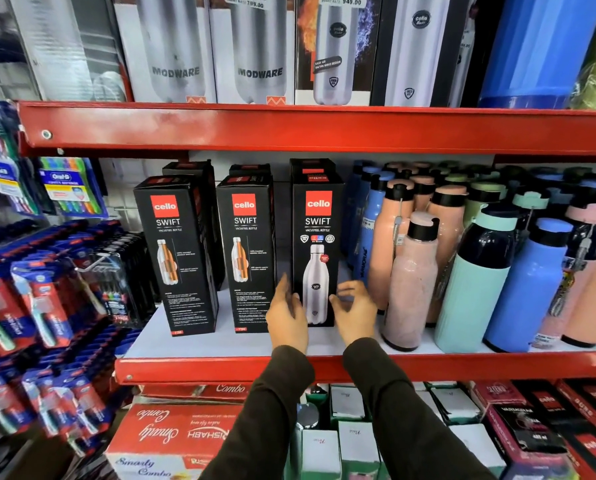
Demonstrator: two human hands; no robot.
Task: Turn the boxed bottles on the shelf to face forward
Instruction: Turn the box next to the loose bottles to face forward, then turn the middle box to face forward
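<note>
Three black boxed bottles stand in a front row on the white middle shelf (220,344). The left box (177,251) and the middle box (246,251) show a side panel with a cutaway bottle and small text. The right box (317,237) shows a steel bottle picture facing me. My left hand (287,313) hovers at that box's lower left edge, fingers apart. On the box's lower right, my right hand (353,308) is open with curled fingers, close to it but apart. More black boxes stand behind the row.
Loose bottles in peach (392,244), pink (412,282), mint (476,282) and blue (528,285) crowd the shelf just right of the boxes. Hanging toothbrush packs (40,292) fill the left. A red upper shelf (289,129) carries tall flask boxes. Cartons sit below.
</note>
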